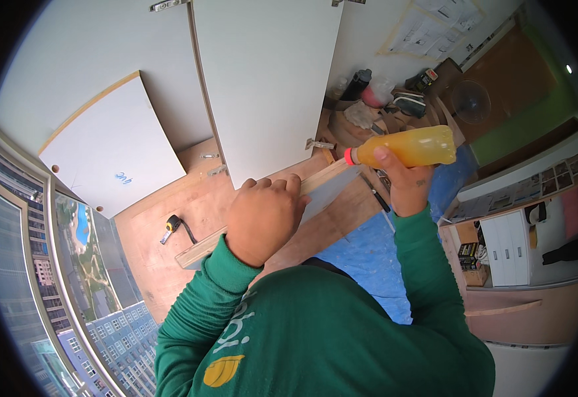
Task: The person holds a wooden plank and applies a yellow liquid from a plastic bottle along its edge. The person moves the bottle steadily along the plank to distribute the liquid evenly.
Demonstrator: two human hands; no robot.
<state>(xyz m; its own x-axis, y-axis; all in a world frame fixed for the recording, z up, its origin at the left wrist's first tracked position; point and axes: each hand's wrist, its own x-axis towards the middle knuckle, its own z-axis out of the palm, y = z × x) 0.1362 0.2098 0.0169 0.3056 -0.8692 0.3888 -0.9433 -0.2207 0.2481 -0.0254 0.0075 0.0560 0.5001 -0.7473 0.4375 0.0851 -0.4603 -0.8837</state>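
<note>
Two bare hands in view, both occupied. Left hand (pixel 262 215): fingers bent over the upper edge of a narrow-edged board (pixel 206 247), gripping it; the fingertips' far side is hidden. The board runs on a slant, one end low to the left of this hand, the other rising toward the right hand (pixel 404 182). Right hand: closed round a clear bottle (pixel 418 147) of yellow liquid, thumb laid along the near side. Bottle lies nearly level, its base out to the right of that hand and its red cap (pixel 350 156) directed left, at the board's far end; whether cap and edge touch, cannot tell. Left of the left hand, a tape measure (pixel 172 226) rests on a brown wooden surface (pixel 150 258). Farther off on that side, beyond the tape measure, a white panel (pixel 113 145) with blue handwriting leans upright. Ahead of the left hand, a tall white door (pixel 269 79) with a metal hinge (pixel 318 144) at its lower right corner, this hinge lying between the two hands and farther out. Just left of the right hand, a dark-handled tool (pixel 376 193). Below, between the forearms, blue sheeting (pixel 368 264).
</note>
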